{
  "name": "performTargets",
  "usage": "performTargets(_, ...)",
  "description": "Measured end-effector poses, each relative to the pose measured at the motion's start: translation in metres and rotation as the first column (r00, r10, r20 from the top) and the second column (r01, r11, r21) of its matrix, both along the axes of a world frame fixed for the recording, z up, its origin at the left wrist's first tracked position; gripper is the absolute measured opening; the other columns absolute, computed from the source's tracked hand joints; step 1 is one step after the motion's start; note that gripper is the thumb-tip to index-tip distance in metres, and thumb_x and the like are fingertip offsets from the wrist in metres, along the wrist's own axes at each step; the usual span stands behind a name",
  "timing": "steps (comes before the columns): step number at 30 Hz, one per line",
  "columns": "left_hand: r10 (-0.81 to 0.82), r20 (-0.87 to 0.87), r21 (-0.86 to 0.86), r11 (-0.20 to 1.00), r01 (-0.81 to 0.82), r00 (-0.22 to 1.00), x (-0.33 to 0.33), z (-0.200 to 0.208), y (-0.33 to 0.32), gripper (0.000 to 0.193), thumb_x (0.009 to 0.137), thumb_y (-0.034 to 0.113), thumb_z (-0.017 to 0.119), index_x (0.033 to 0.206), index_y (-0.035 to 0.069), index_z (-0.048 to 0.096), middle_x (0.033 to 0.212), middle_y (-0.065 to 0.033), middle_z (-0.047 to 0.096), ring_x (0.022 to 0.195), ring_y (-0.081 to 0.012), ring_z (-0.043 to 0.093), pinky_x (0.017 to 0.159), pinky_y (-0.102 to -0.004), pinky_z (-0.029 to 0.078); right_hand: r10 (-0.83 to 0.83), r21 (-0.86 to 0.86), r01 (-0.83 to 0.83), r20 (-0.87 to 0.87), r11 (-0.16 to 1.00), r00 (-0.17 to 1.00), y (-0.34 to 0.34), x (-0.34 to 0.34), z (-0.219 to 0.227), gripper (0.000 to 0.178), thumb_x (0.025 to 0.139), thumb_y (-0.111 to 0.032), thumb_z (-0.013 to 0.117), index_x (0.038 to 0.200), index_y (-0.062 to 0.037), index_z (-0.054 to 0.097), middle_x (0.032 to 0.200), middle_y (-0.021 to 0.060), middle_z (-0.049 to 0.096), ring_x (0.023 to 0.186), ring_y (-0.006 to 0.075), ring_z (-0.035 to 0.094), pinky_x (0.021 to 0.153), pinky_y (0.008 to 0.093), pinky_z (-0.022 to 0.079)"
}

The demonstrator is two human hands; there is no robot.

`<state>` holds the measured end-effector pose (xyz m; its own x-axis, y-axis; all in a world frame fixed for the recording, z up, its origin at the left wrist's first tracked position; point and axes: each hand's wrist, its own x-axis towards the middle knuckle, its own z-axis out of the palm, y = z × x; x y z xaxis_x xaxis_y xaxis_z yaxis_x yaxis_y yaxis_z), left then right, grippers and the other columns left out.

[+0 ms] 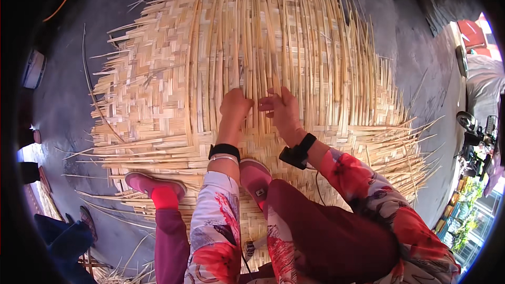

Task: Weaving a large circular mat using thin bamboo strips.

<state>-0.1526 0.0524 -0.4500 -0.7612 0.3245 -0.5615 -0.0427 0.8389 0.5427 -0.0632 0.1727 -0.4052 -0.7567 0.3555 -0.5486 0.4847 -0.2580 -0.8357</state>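
A large woven mat (158, 81) of pale split bamboo lies before me, with many loose long bamboo strips (255, 37) running away from me over its middle. My left hand (235, 104) is closed in a fist over the near part of these strips, its fingertips hidden underneath. Close on its right, my right hand (282, 110) has its fingers bent and partly spread, with a strip running down into it between thumb and forefinger. How firmly that strip is gripped does not show. Black bands circle both my wrists.
My shoe (155, 185) rests on the mat's near left part, and my other shoe (256, 179) is between my arms. Loose strip ends stick out along the mat's edges over the grey floor (68, 110). Another person's leg (66, 236) shows at lower left. A motorcycle (478, 131) stands far right.
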Motion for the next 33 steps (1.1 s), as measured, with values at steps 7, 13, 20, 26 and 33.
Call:
performTargets(7, 0.046, -0.251, 0.03, 0.999, -0.04, 0.967, 0.019, -0.007, 0.004, 0.023, 0.072, 0.016, 0.069, 0.087, -0.001, 0.066, 0.085, -0.0232, 0.066, 0.085, -0.0387, 0.065, 0.073, -0.0443, 0.052, -0.269, -0.046, 0.27, 0.014, 0.962, 0.963, -0.014, -0.006, -0.028, 0.017, 0.099, -0.01, 0.037, 0.111, -0.004, 0.048, 0.092, 0.0105, 0.064, 0.078, 0.0152, 0.064, 0.061, 0.0271, 0.046)
performTargets(13, 0.141, -0.313, -0.006, 0.989, -0.151, 0.939, 0.016, -0.005, 0.014, 0.022, 0.072, 0.01, 0.066, 0.092, 0.001, 0.066, 0.087, -0.0218, 0.067, 0.082, -0.0358, 0.066, 0.071, -0.0437, 0.052, -0.304, -0.216, 0.307, 0.047, 0.927, 0.951, -0.012, -0.008, -0.045, 0.017, 0.099, -0.009, 0.037, 0.113, -0.0058, 0.047, 0.092, 0.0128, 0.064, 0.075, 0.0166, 0.062, 0.063, 0.0304, 0.048)
performTargets(20, -0.082, 0.484, 0.646, 0.705, -0.293, 0.871, 0.013, 0.009, -0.046, 0.031, 0.079, 0.0, 0.066, 0.11, -0.002, 0.066, 0.105, -0.0025, 0.065, 0.091, -0.015, 0.062, 0.083, -0.0287, 0.049, -0.1, -0.032, 0.098, -0.057, 0.995, 0.993, -0.008, -0.007, -0.05, 0.021, 0.098, -0.006, 0.036, 0.117, -0.0037, 0.046, 0.094, 0.0139, 0.062, 0.077, 0.0152, 0.063, 0.063, 0.0296, 0.05)
performTargets(26, 0.039, 0.292, 0.719, 0.65, -0.247, 0.955, 0.026, 0.024, -0.06, 0.035, 0.083, 0.007, 0.066, 0.118, 0.003, 0.063, 0.135, -0.0068, 0.05, 0.118, -0.0167, 0.049, 0.102, -0.0298, 0.037, 0.599, 0.738, -0.208, -0.313, 0.641, 0.737, -0.018, 0.005, -0.048, 0.021, 0.08, 0.003, 0.049, 0.098, -0.0013, 0.059, 0.086, 0.0189, 0.06, 0.083, 0.0386, 0.059, 0.066, 0.0345, 0.05)
performTargets(33, 0.653, 0.409, 0.757, 0.147, -0.636, 0.638, 0.029, 0.016, -0.08, 0.019, 0.089, -0.003, 0.056, 0.105, 0.002, 0.065, 0.102, -0.0036, 0.065, 0.089, -0.0103, 0.058, 0.079, -0.0244, 0.047, 0.434, 0.147, -0.42, -0.079, 0.895, 0.897, 0.006, -0.001, -0.042, 0.01, 0.083, -0.001, 0.052, 0.09, 0.0021, 0.059, 0.07, 0.0158, 0.056, 0.065, 0.0283, 0.062, 0.061, 0.034, 0.048)
